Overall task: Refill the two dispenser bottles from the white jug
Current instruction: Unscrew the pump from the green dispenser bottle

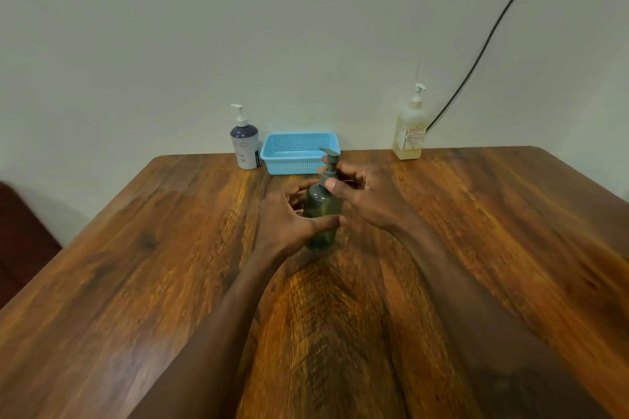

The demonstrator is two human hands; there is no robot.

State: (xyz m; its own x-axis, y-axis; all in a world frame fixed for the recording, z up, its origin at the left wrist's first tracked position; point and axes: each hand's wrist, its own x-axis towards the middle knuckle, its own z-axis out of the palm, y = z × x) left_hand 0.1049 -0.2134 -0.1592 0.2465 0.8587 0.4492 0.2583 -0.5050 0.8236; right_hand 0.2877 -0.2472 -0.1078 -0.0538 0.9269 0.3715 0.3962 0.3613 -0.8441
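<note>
1. Worktop (136, 248) is closest to you, forearms (218, 333) across it.
2. Your left grip (289, 214) wraps the upright green bottle (321, 202) round its body.
3. Your right grip (360, 194) pinches its pump neck (329, 175), just above.

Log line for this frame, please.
left hand: holds green pump bottle body | right hand: pinches its pump neck | bottle: upright on table, pump on | white jug: not in view
</note>
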